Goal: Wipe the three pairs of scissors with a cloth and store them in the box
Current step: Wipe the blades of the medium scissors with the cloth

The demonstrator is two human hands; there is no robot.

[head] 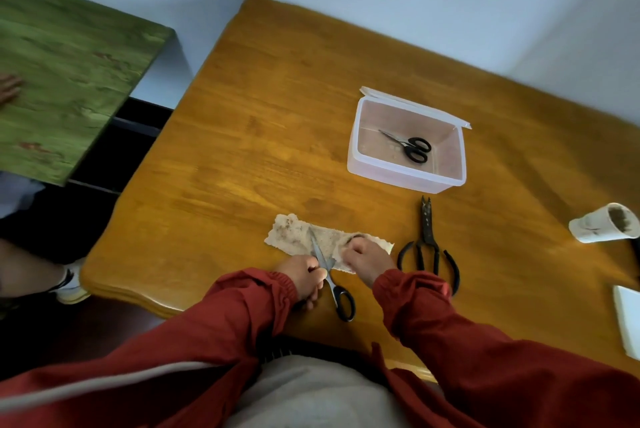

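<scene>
- The left hand [304, 277] has its fingers curled tight round the small black-handled steel scissors [332, 284], gripping near the pivot. The blades point to 11 o'clock across the cloth, and the black loops lie on the wood toward 5 o'clock.
- The right hand [367, 261] sits knuckles up, just beside the left at its 3 o'clock. Its fingers are bent down and grip the stained beige rectangular cloth [294, 235], with a dark fold raised at the knuckles.
- The cloth lies flat on the honey-brown wooden table [242, 116] near the front edge. Its long side runs from 9 to 3 o'clock, under the scissor blades.
- The large black iron shears [429, 244] lie just beside the right hand at its 3 o'clock, untouched. Their tips point to 12 o'clock and their handle loops are spread.
- The translucent white plastic box [353, 150] stands open at 1 o'clock from the hands, well apart from them, with its lid hinged back on the far side.
- A second black-handled pair [412, 147] lies flat on the box floor.
- A white paper cup [604, 223] lies tipped on its side at the table's 3 o'clock edge.
- A green board [69, 81] stands off the table at 9 o'clock.
</scene>
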